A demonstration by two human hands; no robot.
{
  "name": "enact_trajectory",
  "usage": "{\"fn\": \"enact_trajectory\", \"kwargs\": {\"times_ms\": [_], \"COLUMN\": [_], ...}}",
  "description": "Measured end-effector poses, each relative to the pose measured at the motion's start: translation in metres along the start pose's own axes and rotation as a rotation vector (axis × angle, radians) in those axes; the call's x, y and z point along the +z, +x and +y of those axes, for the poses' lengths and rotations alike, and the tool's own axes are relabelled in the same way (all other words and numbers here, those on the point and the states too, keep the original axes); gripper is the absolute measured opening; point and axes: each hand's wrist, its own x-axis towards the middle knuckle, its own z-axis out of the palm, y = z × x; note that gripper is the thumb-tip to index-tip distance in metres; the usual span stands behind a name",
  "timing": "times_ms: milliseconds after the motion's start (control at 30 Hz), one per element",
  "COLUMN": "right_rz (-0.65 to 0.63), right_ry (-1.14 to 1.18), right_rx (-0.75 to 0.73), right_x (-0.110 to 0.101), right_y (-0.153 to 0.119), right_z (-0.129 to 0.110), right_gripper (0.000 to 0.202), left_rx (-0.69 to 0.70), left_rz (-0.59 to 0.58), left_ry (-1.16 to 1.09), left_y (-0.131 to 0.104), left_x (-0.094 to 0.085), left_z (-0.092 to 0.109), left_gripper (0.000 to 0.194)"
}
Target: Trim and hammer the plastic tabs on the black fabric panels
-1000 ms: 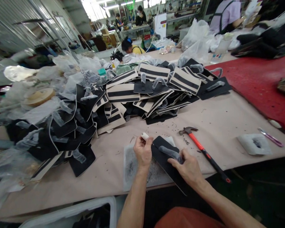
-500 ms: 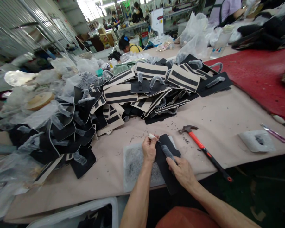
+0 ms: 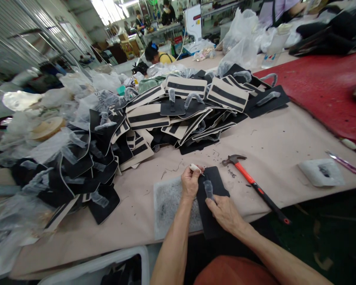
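A black panel (image 3: 209, 213) lies at the front edge of the table, partly over a speckled translucent sheet (image 3: 169, 206). My left hand (image 3: 190, 183) is closed around a small white-handled tool (image 3: 195, 168), whose thin tip points at the panel's upper part. On the panel is a strap (image 3: 208, 189) wrapped in clear plastic. My right hand (image 3: 224, 211) pinches the lower end of this strap, its fingers closed. To the right of the panel rests a hammer (image 3: 250, 180) with a red and black handle.
A large pile of black and cream panels (image 3: 144, 116) spreads behind and to the left. Pink-handled snips (image 3: 342, 161) and a white packet (image 3: 320, 173) lie at the right. A white bin (image 3: 145, 263) stands below the front edge. People work in the background.
The panel has shifted slightly right and turned more upright in view. My left hand and the white-handled tool have moved a little up and right; my right hand has moved slightly left.
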Motion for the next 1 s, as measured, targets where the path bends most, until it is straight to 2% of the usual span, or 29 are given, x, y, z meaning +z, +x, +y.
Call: {"fn": "enact_trajectory", "kwargs": {"times_ms": [133, 400, 667, 767, 867, 933, 1000], "right_rz": [-0.001, 0.036, 0.033, 0.017, 0.000, 0.082, 0.290], "right_ry": [-0.013, 0.048, 0.075, 0.101, 0.132, 0.105, -0.009], "right_rx": [-0.010, 0.003, -0.015, -0.024, -0.067, -0.108, -0.132], "right_x": [0.000, 0.001, -0.001, 0.001, -0.006, -0.019, -0.039], "right_y": [-0.002, -0.004, -0.003, -0.005, -0.009, -0.009, -0.005], "right_z": [0.002, 0.003, 0.005, 0.006, 0.010, 0.021, 0.041], "right_gripper": [0.040, 0.044, 0.045, 0.046, 0.047, 0.045, 0.039], "left_rx": [-0.024, -0.013, 0.006, 0.055, 0.179, 0.284, 0.360], "left_rz": [-0.038, -0.006, -0.052, -0.071, -0.077, -0.107, -0.150], "left_ry": [-0.003, -0.059, -0.005, 0.079, 0.310, 0.473, 0.557], "left_y": [-0.002, -0.005, -0.006, -0.006, -0.010, -0.012, -0.015], "left_x": [0.002, -0.004, -0.002, -0.003, -0.003, -0.002, -0.002], "left_z": [-0.003, -0.007, -0.005, -0.006, -0.005, -0.003, -0.002], "left_gripper": [0.045, 0.044, 0.041, 0.036, 0.026, 0.019, 0.016]}}
